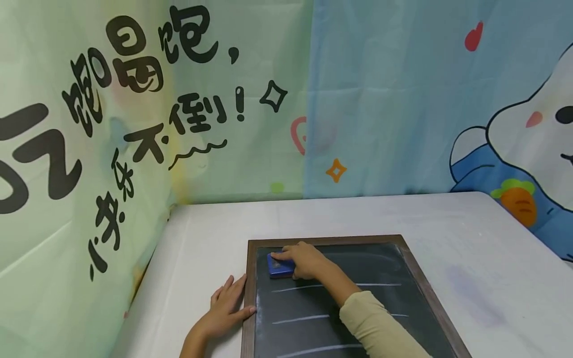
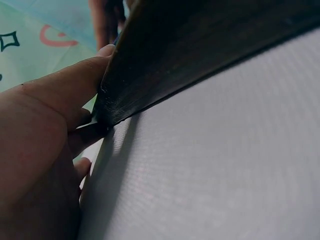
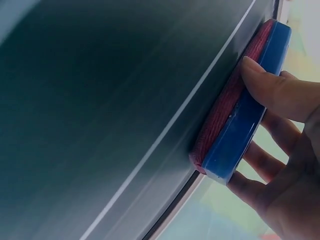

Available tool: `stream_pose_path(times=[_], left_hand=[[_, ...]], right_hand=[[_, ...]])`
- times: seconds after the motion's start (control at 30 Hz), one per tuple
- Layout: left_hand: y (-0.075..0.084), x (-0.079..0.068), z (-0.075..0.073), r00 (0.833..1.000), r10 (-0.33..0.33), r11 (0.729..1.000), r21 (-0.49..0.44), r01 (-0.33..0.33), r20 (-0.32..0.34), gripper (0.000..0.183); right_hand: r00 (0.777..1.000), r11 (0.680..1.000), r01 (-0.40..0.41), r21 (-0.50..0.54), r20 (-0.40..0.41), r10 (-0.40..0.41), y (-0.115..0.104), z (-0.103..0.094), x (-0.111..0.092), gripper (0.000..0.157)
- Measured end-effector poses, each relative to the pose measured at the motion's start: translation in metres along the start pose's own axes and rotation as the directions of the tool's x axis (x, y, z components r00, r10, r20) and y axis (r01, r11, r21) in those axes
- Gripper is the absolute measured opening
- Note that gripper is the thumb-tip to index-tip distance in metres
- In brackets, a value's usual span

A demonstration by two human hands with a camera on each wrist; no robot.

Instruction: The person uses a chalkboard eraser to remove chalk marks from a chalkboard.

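Observation:
My right hand (image 1: 308,259) grips a blue chalkboard eraser (image 1: 280,267) near the upper left corner of a wood-framed chalkboard (image 1: 331,308). In the right wrist view, the thumb lies on the side of the eraser (image 3: 245,125), and its red felt face is toward the board (image 3: 100,100). White chalk lines (image 1: 300,318) run across the board, partly hidden by the right forearm. At the board's left edge, my left hand (image 1: 225,306) has its fingers extended and its thumb touching the frame (image 1: 249,323). The left wrist view shows the thumb (image 2: 80,75) against that edge.
A white table (image 1: 215,223) bears the chalkboard. Behind it hangs a blue cloth (image 1: 380,99) with a cartoon animal (image 1: 528,129). On the left is a pale green cloth (image 1: 45,248) with dark lettering.

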State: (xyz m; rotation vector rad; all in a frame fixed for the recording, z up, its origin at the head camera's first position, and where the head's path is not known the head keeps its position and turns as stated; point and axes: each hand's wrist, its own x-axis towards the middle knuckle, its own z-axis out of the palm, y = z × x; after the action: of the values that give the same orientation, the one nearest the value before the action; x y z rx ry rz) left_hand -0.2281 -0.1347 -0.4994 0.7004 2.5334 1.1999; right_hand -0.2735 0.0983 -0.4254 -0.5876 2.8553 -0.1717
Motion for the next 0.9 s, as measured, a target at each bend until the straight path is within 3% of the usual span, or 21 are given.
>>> stream_pose_path(times=[0.33, 0.9], left_hand=[[-0.005, -0.004, 0.006, 1.000, -0.008, 1.000, 0.003, 0.007, 0.008, 0.075], [-0.003, -0.001, 0.001, 1.000, -0.015, 1.000, 0.016, 0.015, -0.005, 0.075]], right_hand=[[0.999, 0.999, 0.008, -0.031, 0.050, -0.006, -0.025, 0.009, 0.008, 0.065], [0.999, 1.000, 0.016, -0.015, 0.028, -0.016, -0.017, 0.005, 0.008, 0.061]])
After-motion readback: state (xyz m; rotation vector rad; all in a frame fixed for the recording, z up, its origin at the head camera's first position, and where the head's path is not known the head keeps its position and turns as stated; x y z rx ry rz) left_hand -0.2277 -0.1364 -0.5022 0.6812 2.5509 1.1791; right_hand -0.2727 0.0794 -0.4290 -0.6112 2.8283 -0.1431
